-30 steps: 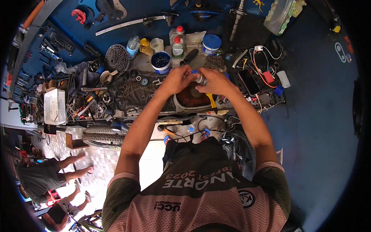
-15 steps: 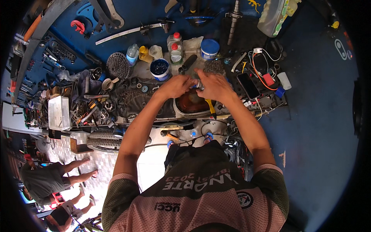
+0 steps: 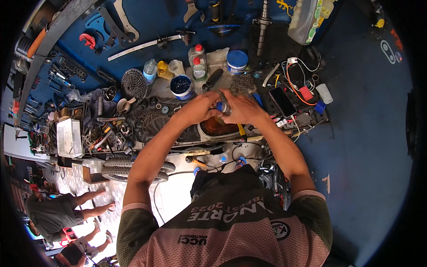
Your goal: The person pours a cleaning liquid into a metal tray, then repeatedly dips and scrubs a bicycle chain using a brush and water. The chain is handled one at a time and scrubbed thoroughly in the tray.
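Both hands meet over the workbench, holding a small round blue-and-silver part [image 3: 224,107] between them. My left hand [image 3: 199,109] has its fingers bent against the part's left side. From the other side, my right hand [image 3: 244,108] curls around it, partly hiding it, so its exact kind cannot be made out. Just below the hands is a shallow tray [image 3: 201,133] with brown liquid in it. A yellow handle [image 3: 241,130] rests at the tray's right edge, its other end hidden under my right hand.
A tub of dark blue grease [image 3: 182,86], a lidded blue tub [image 3: 237,60] and bottles [image 3: 197,62] stand behind. To the right lie a phone [image 3: 282,102] and cables. Left are a cassette [image 3: 134,83], loose tools and a white basket [image 3: 70,139]. Two people are at lower left.
My hands have come closer together around the part, and more of its blue side now shows. The whole view has shifted slightly.
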Motion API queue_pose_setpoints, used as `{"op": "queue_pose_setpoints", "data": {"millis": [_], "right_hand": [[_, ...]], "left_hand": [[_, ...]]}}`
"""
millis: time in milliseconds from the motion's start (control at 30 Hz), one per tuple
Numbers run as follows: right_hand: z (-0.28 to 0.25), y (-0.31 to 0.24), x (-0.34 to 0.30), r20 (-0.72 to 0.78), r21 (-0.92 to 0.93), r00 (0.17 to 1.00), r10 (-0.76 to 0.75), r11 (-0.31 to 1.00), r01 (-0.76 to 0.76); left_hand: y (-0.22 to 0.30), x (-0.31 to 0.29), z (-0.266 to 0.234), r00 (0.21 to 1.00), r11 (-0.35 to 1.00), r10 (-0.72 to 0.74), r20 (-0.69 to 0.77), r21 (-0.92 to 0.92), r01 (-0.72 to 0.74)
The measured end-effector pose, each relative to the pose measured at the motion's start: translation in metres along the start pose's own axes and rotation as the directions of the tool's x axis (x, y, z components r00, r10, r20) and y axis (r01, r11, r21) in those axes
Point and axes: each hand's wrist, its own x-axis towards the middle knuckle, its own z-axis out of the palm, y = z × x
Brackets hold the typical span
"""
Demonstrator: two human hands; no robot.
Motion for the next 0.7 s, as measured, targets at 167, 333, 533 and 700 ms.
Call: {"op": "queue_pose_setpoints", "data": {"millis": [167, 333, 533, 700], "right_hand": [[0.005, 0.002, -0.003, -0.032, 0.067, 0.999, -0.012, 0.998, 0.015], [-0.008, -0.017, -0.004, 0.034, -0.001, 0.999, 0.032, 0.999, -0.032], [-0.010, -0.021, -0.004, -0.017, 0.056, 1.000, -0.013, 0.998, 0.014], [-0.005, -0.035, -0.006, -0.058, -0.219, 0.998, -0.035, 0.975, 0.022]], "left_hand": [[0.002, -0.006, 0.001, 0.999, 0.995, 0.003, -0.042, -0.095, -0.007], [-0.014, -0.015, 0.008, 0.991, 0.920, -0.134, -0.005, -0.373, 0.123], [-0.017, -0.018, 0.007, 0.960, 0.554, -0.251, 0.125, -0.795, 0.248], [-0.013, -0.017, 0.002, 0.936, 0.734, -0.310, 0.167, -0.584, 0.348]]}}
